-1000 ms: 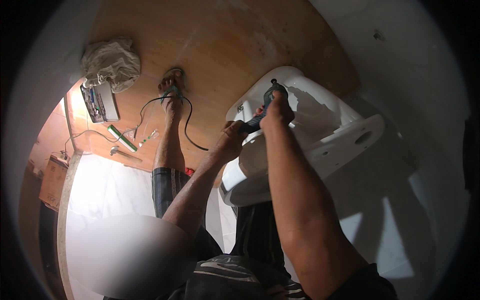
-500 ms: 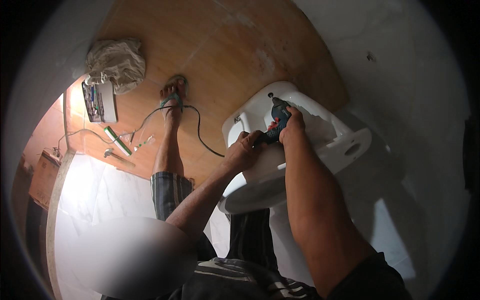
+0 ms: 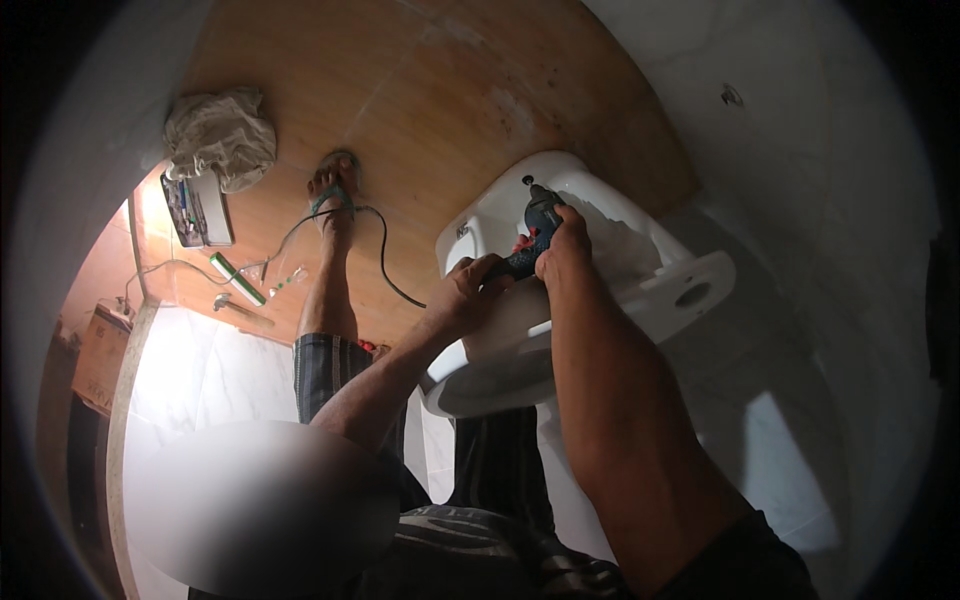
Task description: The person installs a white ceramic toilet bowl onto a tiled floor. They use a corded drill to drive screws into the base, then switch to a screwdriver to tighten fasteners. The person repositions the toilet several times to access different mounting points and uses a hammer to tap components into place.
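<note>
The corded power tool [image 3: 541,222] is over the white ceramic basin [image 3: 650,298], its chuck pointing far and slightly left, its long axis slanting from near left to far right before that tip. The left hand [image 3: 470,291] grips its near end; the right hand [image 3: 566,240] clasps its body.

A dark blue-and-black handheld power drill with a small red part [image 3: 541,218] is being gripped above the hollow of a white, glossy ceramic fixture [image 3: 490,200]. The drill is slanting, its nose pointing up the view and its handle trailing toward the lower left; a thin dark cable [image 3: 384,255] is curving away leftward from it. The nose is aiming near a small dark round spot on the ceramic, though contact is hard to make out. The fixture is lying at an angle, showing a broad rim with a round hole, its right side falling into shadow.
</note>
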The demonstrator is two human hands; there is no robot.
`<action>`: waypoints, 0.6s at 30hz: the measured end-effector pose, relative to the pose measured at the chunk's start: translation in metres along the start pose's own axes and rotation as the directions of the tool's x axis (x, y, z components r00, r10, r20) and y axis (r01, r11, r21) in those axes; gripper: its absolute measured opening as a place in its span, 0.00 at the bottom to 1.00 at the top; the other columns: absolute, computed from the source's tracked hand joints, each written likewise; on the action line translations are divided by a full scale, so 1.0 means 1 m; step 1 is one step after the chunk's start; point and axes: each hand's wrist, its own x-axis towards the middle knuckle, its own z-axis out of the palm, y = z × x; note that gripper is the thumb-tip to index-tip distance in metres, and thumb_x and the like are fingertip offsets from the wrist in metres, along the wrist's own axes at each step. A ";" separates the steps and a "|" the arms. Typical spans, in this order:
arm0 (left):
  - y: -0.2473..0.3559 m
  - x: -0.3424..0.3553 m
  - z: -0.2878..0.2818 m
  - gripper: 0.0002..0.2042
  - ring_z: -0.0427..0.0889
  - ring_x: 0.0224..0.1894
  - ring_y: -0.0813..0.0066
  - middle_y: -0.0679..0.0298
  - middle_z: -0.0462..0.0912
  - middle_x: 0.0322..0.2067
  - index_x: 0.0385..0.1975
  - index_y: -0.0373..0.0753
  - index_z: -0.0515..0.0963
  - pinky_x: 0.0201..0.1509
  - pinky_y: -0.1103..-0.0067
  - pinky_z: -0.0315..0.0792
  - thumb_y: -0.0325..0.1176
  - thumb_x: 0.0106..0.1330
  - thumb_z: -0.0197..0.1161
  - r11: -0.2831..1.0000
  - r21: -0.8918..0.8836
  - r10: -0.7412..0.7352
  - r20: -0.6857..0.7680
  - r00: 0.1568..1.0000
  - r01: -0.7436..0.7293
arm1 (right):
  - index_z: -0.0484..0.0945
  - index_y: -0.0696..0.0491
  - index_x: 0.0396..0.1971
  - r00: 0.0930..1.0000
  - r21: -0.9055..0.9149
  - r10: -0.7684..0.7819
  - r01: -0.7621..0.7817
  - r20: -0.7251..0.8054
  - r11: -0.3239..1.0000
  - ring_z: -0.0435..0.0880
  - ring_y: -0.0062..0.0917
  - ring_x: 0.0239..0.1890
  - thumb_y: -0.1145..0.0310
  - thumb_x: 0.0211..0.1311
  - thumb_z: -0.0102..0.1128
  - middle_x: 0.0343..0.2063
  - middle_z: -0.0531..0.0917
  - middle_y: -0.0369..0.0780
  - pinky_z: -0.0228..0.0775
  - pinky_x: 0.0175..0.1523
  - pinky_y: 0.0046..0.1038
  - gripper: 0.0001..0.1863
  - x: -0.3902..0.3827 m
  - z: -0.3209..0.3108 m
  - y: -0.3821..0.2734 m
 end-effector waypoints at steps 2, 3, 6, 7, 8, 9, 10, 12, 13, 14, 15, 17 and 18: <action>-0.003 -0.002 0.006 0.15 0.83 0.50 0.53 0.55 0.86 0.44 0.51 0.43 0.80 0.54 0.63 0.76 0.41 0.70 0.64 0.998 0.055 0.022 -0.030 0.999 -0.020 | 0.72 0.54 0.49 1.000 -0.008 0.011 -0.011 0.010 1.000 0.74 0.39 0.29 0.49 0.62 0.59 0.35 0.74 0.45 0.71 0.33 0.45 0.25 -0.003 0.001 -0.002; -0.002 -0.004 0.007 0.15 0.84 0.49 0.53 0.55 0.86 0.43 0.51 0.44 0.80 0.54 0.63 0.76 0.42 0.70 0.64 0.996 0.082 0.034 -0.041 0.999 -0.031 | 0.71 0.53 0.50 0.999 -0.010 0.013 -0.012 0.033 1.000 0.75 0.39 0.30 0.48 0.62 0.59 0.35 0.73 0.45 0.71 0.34 0.46 0.26 -0.001 -0.001 -0.002; 0.000 -0.003 0.002 0.16 0.84 0.49 0.54 0.55 0.86 0.43 0.52 0.45 0.80 0.53 0.63 0.77 0.45 0.70 0.63 0.998 0.056 -0.012 -0.035 0.999 0.014 | 0.71 0.53 0.51 0.999 -0.027 -0.004 0.006 0.050 1.000 0.76 0.39 0.32 0.48 0.62 0.59 0.38 0.73 0.45 0.72 0.36 0.46 0.27 0.004 -0.003 -0.001; -0.002 -0.004 0.004 0.16 0.84 0.49 0.54 0.55 0.86 0.43 0.52 0.46 0.80 0.53 0.62 0.77 0.46 0.70 0.63 0.998 0.065 -0.006 -0.034 0.999 0.008 | 0.71 0.53 0.52 0.999 -0.035 -0.014 0.016 0.048 0.999 0.76 0.39 0.33 0.48 0.62 0.59 0.39 0.72 0.45 0.72 0.36 0.47 0.27 0.006 -0.004 -0.001; -0.004 -0.004 0.006 0.17 0.84 0.49 0.54 0.55 0.86 0.43 0.52 0.46 0.80 0.53 0.62 0.77 0.46 0.70 0.63 0.997 0.075 0.000 -0.032 0.999 0.002 | 0.71 0.52 0.52 0.999 -0.033 -0.005 0.007 0.053 0.999 0.76 0.40 0.33 0.48 0.62 0.59 0.40 0.73 0.45 0.72 0.37 0.47 0.27 0.007 -0.005 -0.001; -0.004 -0.004 0.007 0.17 0.84 0.49 0.54 0.54 0.86 0.43 0.53 0.46 0.79 0.53 0.62 0.77 0.47 0.70 0.63 0.996 0.086 0.008 -0.030 1.000 -0.006 | 0.72 0.52 0.52 0.998 -0.030 0.002 0.000 0.060 1.000 0.76 0.40 0.34 0.47 0.62 0.59 0.40 0.73 0.45 0.73 0.38 0.48 0.27 0.008 -0.004 -0.002; -0.004 -0.004 0.007 0.17 0.84 0.50 0.54 0.54 0.85 0.43 0.54 0.47 0.79 0.53 0.62 0.77 0.47 0.70 0.63 0.997 0.075 0.000 -0.022 1.000 0.001 | 0.72 0.52 0.51 0.998 -0.027 0.009 -0.008 0.066 1.000 0.77 0.40 0.34 0.47 0.62 0.59 0.40 0.73 0.45 0.73 0.38 0.49 0.27 0.008 -0.005 -0.002; -0.001 -0.005 0.005 0.18 0.84 0.50 0.53 0.54 0.85 0.45 0.55 0.48 0.78 0.54 0.62 0.77 0.47 0.70 0.63 0.999 0.052 -0.016 -0.010 1.000 0.017 | 0.70 0.52 0.55 0.999 -0.028 -0.004 0.005 0.039 1.000 0.77 0.41 0.30 0.49 0.62 0.60 0.40 0.73 0.47 0.72 0.35 0.49 0.28 0.004 -0.004 -0.001; 0.002 -0.006 0.003 0.19 0.83 0.51 0.53 0.54 0.84 0.46 0.56 0.48 0.78 0.54 0.62 0.76 0.48 0.70 0.63 0.998 0.046 -0.045 -0.001 0.999 0.045 | 0.69 0.52 0.57 1.000 -0.031 -0.012 0.012 0.026 0.999 0.77 0.42 0.28 0.50 0.63 0.60 0.39 0.74 0.48 0.72 0.33 0.50 0.28 0.001 -0.003 -0.001; 0.005 -0.007 0.002 0.19 0.83 0.52 0.53 0.54 0.84 0.47 0.57 0.49 0.77 0.55 0.62 0.76 0.48 0.70 0.63 0.996 0.042 -0.073 0.007 0.997 0.073 | 0.69 0.52 0.57 0.999 -0.034 -0.012 0.013 0.035 0.999 0.77 0.42 0.28 0.50 0.62 0.60 0.39 0.73 0.48 0.72 0.33 0.50 0.29 0.003 -0.003 -0.001; 0.008 -0.008 0.001 0.20 0.83 0.53 0.52 0.53 0.83 0.48 0.58 0.49 0.77 0.55 0.62 0.76 0.49 0.70 0.63 0.994 0.040 -0.099 0.017 0.995 0.098 | 0.69 0.52 0.57 0.999 -0.033 -0.013 0.015 0.044 0.999 0.76 0.42 0.27 0.50 0.62 0.60 0.39 0.73 0.48 0.72 0.33 0.49 0.29 0.005 -0.004 -0.001; 0.007 -0.009 0.003 0.21 0.83 0.54 0.52 0.52 0.83 0.49 0.59 0.49 0.76 0.56 0.62 0.76 0.50 0.70 0.62 0.993 0.071 -0.098 0.022 0.995 0.096 | 0.69 0.52 0.57 0.998 -0.040 -0.031 0.034 0.058 0.999 0.76 0.43 0.27 0.50 0.62 0.60 0.39 0.73 0.48 0.72 0.33 0.49 0.29 0.009 -0.005 0.000; 0.007 -0.008 0.004 0.22 0.82 0.54 0.52 0.52 0.83 0.50 0.59 0.49 0.76 0.56 0.62 0.75 0.51 0.71 0.62 0.992 0.087 -0.096 0.027 0.995 0.093 | 0.69 0.53 0.57 0.997 -0.045 -0.050 0.053 0.062 0.998 0.75 0.43 0.26 0.50 0.61 0.61 0.38 0.73 0.48 0.71 0.33 0.49 0.29 0.008 -0.005 0.001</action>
